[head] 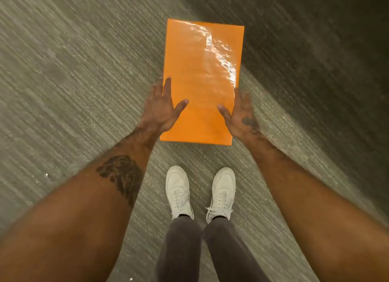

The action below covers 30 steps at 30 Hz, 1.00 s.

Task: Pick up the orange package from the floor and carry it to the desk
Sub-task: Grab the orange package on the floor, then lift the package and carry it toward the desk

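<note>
Grey ribbed carpet [73,75] filled the view, streaked with motion blur and falling into deep shadow beyond the far right corner of the package; and there was the orange package [201,75], a flat glossy rectangle with its long side running away from the person, glare rippling down its right half; the left hand [163,111] was pressed against the package's left edge near the close end, fingers spread and pointing forward, thumb laid across the orange top; the right hand [240,113] mirrored it on the right edge, fingers stretched along the side, thumb angled inward onto the top; so both hands were clamped on the package from either side, palms in, the thumbs well apart from each other; whether the package was resting on the carpet or already lifted clear, that could not be told from this angle; just nearer than the package's close edge stood two white sneakers [179,190], toes pointing toward it, grey trousers [181,250] above them; both forearms were bare, a dark tattoo [123,174] on the left one, a smaller mark on the back of the right hand.
</note>
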Tool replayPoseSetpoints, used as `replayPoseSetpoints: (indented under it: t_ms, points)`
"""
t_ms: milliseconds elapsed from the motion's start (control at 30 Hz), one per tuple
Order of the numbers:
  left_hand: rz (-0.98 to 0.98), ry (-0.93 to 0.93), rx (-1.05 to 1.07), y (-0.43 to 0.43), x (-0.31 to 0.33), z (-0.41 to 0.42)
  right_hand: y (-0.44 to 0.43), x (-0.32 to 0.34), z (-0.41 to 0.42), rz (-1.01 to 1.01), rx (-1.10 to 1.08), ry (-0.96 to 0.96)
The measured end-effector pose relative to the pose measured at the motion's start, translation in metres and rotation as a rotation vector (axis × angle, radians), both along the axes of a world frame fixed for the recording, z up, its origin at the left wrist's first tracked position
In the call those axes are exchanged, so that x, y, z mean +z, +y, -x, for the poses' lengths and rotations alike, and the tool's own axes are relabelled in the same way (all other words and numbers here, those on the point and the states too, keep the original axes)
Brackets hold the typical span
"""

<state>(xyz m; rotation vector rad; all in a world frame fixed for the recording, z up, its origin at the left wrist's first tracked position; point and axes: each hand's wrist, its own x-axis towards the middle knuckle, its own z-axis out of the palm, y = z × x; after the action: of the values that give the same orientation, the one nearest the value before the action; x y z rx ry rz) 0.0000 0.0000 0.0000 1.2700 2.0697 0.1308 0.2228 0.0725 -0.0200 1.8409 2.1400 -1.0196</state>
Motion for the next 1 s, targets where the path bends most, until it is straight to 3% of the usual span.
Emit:
replayPoseSetpoints:
  t_ms: [233,400,633,1000]
  points:
    - [0.096,-0.325,0.513,-0.016,-0.072,-0.003,-0.008,-0.055,0.001,0.231,-0.378,0.187]
    - [0.146,-0.458,0.707,-0.017,-0.09,-0.005,-0.01,-0.072,-0.005,0.382,-0.582,0.296]
    - [0.061,-0.451,0.69,-0.014,-0.068,-0.011,-0.006,-0.05,-0.004,0.381,-0.641,0.32]
    - [-0.023,-0.451,0.485,0.041,0.029,0.012,0.043,0.046,0.011,0.309,-0.635,0.277]
